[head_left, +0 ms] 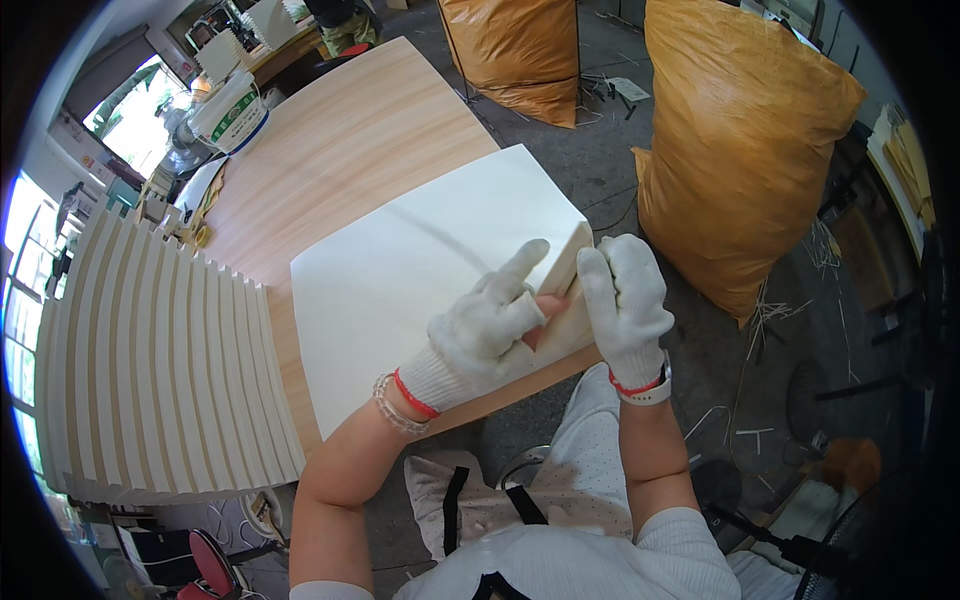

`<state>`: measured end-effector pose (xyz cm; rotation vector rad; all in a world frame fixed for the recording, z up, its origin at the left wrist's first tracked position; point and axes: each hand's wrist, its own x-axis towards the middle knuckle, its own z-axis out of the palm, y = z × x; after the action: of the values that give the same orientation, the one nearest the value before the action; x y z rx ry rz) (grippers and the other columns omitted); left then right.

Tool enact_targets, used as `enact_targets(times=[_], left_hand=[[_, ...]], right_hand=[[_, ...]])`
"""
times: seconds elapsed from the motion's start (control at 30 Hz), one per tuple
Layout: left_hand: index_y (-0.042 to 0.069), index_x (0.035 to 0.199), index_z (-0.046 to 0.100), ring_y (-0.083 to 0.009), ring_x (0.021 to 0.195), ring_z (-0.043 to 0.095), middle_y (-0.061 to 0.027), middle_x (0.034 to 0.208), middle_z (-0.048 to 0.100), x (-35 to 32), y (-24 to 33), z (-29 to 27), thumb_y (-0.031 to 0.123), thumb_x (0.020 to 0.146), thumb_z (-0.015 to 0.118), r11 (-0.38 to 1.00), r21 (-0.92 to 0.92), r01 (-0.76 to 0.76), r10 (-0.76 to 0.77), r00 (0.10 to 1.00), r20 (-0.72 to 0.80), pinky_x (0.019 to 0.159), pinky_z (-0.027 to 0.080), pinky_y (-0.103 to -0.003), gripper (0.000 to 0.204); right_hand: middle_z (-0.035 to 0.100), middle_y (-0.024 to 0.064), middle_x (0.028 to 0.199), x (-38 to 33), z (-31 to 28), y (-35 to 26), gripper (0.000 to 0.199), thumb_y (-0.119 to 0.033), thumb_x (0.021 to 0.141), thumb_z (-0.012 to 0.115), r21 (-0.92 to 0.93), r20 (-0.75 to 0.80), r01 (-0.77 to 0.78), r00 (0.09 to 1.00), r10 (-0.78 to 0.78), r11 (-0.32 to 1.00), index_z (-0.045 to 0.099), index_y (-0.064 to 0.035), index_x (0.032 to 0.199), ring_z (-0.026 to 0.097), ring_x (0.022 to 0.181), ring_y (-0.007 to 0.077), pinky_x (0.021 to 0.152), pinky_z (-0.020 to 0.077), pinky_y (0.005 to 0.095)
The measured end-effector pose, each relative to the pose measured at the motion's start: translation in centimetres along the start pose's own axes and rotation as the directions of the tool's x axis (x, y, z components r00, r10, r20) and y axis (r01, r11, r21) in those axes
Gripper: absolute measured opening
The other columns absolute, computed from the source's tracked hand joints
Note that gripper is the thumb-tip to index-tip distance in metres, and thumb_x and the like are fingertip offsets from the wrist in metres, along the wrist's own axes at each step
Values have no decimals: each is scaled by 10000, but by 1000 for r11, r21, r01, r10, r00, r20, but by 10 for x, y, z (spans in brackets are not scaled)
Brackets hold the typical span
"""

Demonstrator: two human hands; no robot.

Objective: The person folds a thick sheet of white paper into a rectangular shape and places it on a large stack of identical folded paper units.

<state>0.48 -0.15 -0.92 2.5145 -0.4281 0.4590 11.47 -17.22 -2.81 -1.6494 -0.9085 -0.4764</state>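
Note:
A large white sheet of paper or thin card lies on the wood-grain table. Its right edge stands up as a narrow folded flap. My left hand, in a white knitted glove with bare fingertips showing, rests over the sheet beside this flap. Its index finger is stretched out and the others are spread, the bare tips against the flap's inner side. My right hand, gloved too, is closed at the flap's outer edge, thumb and fingers pressed together on it. The flap's lower part is partly hidden by my hands.
To the left rises a stack of white folded panels with ridged edges. A white bucket stands at the table's far left. Two orange-brown sacks stand on the floor beyond the table, scraps around them. Another person is at the back.

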Motion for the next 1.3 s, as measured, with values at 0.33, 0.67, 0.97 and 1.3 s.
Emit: enact_targets(times=[0.33, 0.67, 0.97, 1.3], left_hand=[[45, 1047, 687, -320, 1060, 712, -326, 1627, 271, -2, 2, 6, -69, 733, 814, 969, -226, 99, -124, 987, -100, 871, 583, -369, 358], [43, 1121, 686, -312, 1045, 710, -318, 1627, 298, 0, 2, 1, -76, 717, 829, 982, -160, 100, -105, 994, -21, 888, 569, -359, 445], [48, 1269, 676, -297, 1020, 705, -331, 1636, 270, -1, 2, 5, -114, 760, 745, 974, -210, 81, -98, 993, -72, 880, 565, -363, 539], [64, 1095, 688, -304, 1071, 701, -316, 1640, 266, -2, 6, 2, -32, 716, 861, 968, -198, 156, -163, 986, -22, 908, 568, -379, 428]], right_hand=[[528, 120, 781, -2, 1, 7, 128, -69, 964, 655, -64, -19, 97, 995, -99, 993, 595, -10, 868, 525, 740, 322, 681, 419, 444], [545, 121, 799, -2, -1, 6, 140, -78, 965, 660, -75, 11, 63, 998, -63, 995, 590, -16, 861, 540, 754, 308, 691, 428, 445], [533, 106, 778, -2, -2, 1, 184, -99, 965, 671, 29, -8, -45, 999, 45, 999, 560, -23, 839, 526, 747, 297, 688, 426, 432], [560, 122, 793, -2, 1, 0, 133, -76, 964, 660, -6, -30, -55, 998, 54, 998, 595, -10, 869, 544, 744, 306, 695, 442, 439]])
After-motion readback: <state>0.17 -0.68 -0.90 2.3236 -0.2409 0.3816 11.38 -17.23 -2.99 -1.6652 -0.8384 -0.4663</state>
